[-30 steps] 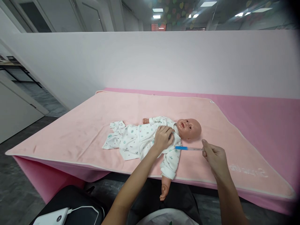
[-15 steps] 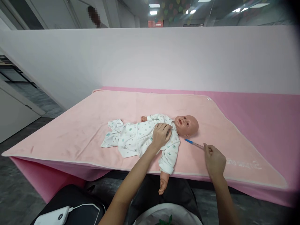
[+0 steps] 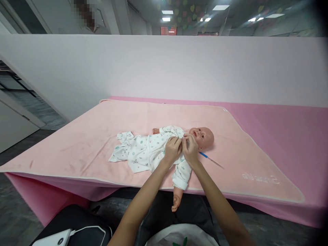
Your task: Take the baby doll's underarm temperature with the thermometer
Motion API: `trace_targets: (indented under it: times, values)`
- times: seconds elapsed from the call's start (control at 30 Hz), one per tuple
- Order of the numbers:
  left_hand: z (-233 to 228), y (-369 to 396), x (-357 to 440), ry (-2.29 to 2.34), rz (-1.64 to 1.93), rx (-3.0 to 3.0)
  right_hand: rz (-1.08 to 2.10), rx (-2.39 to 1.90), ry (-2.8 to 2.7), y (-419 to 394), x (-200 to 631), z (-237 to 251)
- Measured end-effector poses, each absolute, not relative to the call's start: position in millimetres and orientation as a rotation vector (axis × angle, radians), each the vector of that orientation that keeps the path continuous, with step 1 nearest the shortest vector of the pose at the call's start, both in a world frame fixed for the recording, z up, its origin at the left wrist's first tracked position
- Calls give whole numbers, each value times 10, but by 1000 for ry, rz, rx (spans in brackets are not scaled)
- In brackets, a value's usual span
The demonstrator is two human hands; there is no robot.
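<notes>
Nearest the camera, below the table edge, a dark bag (image 3: 84, 225) holds a white power bank (image 3: 52, 239) with a white cable curling off it. Both bare forearms rise from here to the baby doll (image 3: 164, 148), which lies on its back near the front edge of a pale pink blanket (image 3: 77, 143).

The doll's long axis runs left to right: cloth legs to the left, bald head to the right, face up. Its near arm hangs over the blanket's front edge, the bare plastic hand dangling below. The skin is smooth, glossy plastic; the romper (image 3: 139, 153) is soft white cotton with small teal and grey prints, rumpled and flat at the leg end.

The left hand (image 3: 173, 150) and right hand (image 3: 190, 148) sit side by side, touching, on the doll's chest just below the chin — fingers curled and pinching the romper's fabric at the collar.

Just right of the doll's shoulder a thin thermometer (image 3: 211, 160) lies loose on the blanket, a slim clear rod with a blue end; the blue end points toward the doll's neck, the clear end away to the right.

Further right of the doll, faint pale lettering is woven into the blanket, upside down and unreadable. Under the blanket lies a deeper pink mat (image 3: 287, 126). Behind the doll stands a plain white partition wall (image 3: 164, 68).
</notes>
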State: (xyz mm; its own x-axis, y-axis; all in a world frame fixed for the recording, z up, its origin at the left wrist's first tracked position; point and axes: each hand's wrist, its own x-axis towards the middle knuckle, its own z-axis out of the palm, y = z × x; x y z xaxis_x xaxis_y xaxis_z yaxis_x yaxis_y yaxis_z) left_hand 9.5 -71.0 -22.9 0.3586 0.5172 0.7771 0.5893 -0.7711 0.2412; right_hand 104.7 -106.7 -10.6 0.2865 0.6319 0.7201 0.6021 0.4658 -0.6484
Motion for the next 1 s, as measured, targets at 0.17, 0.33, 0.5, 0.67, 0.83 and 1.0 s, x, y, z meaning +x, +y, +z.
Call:
trace_targets:
  times: [0.17, 0.33, 0.5, 0.67, 0.83, 1.0]
  values:
    - [-258, -717, 79, -1080, -1515, -2444, 276, -1079, -1265, -893, 958, -317]
    - [-259, -754, 81, -1105, -1571, -2274, 282, -1074, -1227, -922, 1024, -399]
    - [-267, -778, 88, -1208, -1600, -2068, 266, -1116, -1204, -890, 1015, -408]
    - [-299, -808, 83, -1245, -1549, -2065, 272, -1145, -1140, -879, 1016, -426]
    - [-325, -855, 84, -1252, -1535, -2076, 296, -1172, -1101, -867, 1036, -469]
    - [-304, -922, 50, -1255, -1510, -2100, 266, -1186, -1120, -873, 1044, -484]
